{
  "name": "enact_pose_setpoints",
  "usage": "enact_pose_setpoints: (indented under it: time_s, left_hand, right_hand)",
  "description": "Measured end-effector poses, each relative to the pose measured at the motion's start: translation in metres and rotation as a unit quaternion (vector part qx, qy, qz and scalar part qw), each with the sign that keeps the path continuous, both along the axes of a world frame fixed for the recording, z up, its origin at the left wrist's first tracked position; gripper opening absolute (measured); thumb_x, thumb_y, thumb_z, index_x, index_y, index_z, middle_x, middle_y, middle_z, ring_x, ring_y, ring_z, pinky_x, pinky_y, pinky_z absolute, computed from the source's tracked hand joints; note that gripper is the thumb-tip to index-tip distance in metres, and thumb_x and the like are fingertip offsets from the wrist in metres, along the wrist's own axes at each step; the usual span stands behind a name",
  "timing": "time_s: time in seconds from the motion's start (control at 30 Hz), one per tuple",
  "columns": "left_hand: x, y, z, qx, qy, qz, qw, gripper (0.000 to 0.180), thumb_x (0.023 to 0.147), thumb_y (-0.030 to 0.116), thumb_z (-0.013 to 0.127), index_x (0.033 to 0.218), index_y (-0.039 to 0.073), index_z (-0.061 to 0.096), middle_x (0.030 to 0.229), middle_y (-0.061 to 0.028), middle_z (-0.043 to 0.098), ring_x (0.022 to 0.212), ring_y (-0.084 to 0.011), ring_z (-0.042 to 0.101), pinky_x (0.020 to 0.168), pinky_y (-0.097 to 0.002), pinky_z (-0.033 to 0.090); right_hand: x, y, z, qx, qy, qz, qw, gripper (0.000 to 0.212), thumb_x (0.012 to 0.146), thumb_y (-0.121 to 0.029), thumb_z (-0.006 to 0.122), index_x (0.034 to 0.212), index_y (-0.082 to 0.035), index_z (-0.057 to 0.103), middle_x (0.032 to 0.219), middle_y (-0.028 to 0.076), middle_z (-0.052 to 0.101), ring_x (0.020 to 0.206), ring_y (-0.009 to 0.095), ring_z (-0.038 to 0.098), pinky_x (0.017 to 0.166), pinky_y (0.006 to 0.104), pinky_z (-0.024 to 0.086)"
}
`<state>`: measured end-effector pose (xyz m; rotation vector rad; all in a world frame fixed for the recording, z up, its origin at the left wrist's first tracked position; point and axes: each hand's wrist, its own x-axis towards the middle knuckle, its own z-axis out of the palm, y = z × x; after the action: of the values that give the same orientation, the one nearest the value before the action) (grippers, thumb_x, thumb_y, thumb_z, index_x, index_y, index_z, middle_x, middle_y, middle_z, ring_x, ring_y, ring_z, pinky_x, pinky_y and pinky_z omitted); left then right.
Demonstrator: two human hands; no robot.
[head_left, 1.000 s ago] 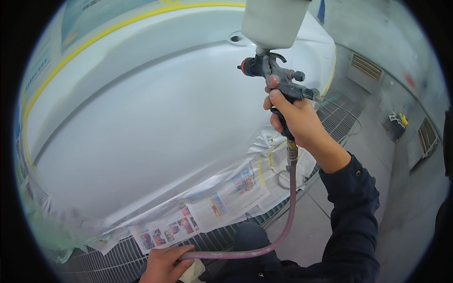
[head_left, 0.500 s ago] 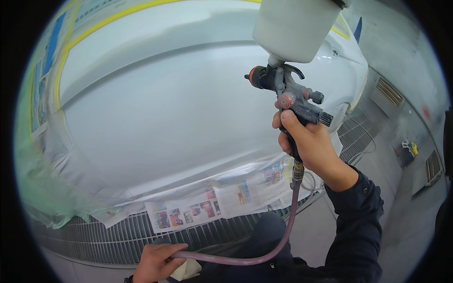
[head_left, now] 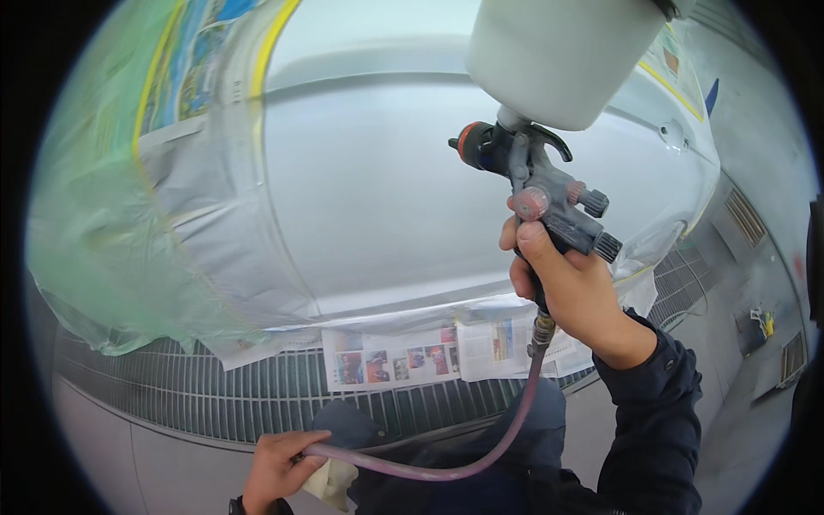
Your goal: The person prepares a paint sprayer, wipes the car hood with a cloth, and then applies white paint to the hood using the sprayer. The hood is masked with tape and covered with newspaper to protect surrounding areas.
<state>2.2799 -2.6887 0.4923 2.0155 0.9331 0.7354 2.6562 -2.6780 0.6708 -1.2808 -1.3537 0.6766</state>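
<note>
My right hand is wrapped round the grip of a spray gun, its nozzle pointing left across a silver-white car panel. On top of the gun sits a translucent white paint cup, cut off by the upper edge. A pinkish air hose runs down from the gun's grip and curves left into my left hand. Those fingers are closed on the hose, and a pale cloth hangs under that hand. Whether the trigger is pulled, I cannot tell.
Green masking film and yellow tape border the panel on the left. Newspaper sheets hang along its lower edge, above a metal floor grate. At the right, a small dark and yellow object stands by the wall.
My view has shifted left along the car, so more green film and masking paper show. The gun sits slightly lower and farther right in view. Both hands keep their holds.
</note>
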Motion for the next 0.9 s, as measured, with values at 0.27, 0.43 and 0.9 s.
enact_pose_setpoints:
  time_s: [0.27, 0.43, 0.9]
  left_hand:
    - [-0.097, -0.018, -0.036, -0.041, -0.051, 0.134, 0.989, 0.034, 0.078, 0.011, 0.074, 0.107, -0.005, 0.072, 0.079, -0.0114, 0.07, 0.067, -0.0159, 0.066, 0.062, -0.0274, 0.05]
    - [-0.112, -0.03, -0.011, -0.096, -0.07, 0.12, 0.986, 0.033, 0.095, 0.018, 0.066, 0.122, -0.001, 0.069, 0.078, -0.0034, 0.059, 0.067, -0.0112, 0.046, 0.061, -0.0298, 0.038]
    - [-0.126, -0.03, -0.03, -0.061, -0.043, 0.113, 0.991, 0.032, 0.095, 0.018, 0.07, 0.119, -0.003, 0.069, 0.092, -0.0108, 0.069, 0.08, -0.0153, 0.061, 0.071, -0.0309, 0.048]
  right_hand:
    - [-0.108, 0.034, -0.01, 0.013, 0.04, 0.112, 0.993, 0.031, 0.102, -0.02, 0.062, 0.129, -0.008, 0.055, 0.082, -0.005, 0.054, 0.062, 0.003, 0.048, 0.056, 0.0214, 0.042]
    - [-0.16, 0.059, -0.017, 0.002, 0.061, 0.223, 0.973, 0.039, 0.101, -0.025, 0.065, 0.135, -0.01, 0.054, 0.08, -0.004, 0.055, 0.063, 0.004, 0.046, 0.057, 0.0217, 0.043]
    - [-0.15, 0.09, -0.024, 0.043, 0.093, 0.117, 0.988, 0.036, 0.101, -0.031, 0.065, 0.13, -0.011, 0.055, 0.083, -0.002, 0.057, 0.061, 0.007, 0.053, 0.055, 0.0258, 0.046]
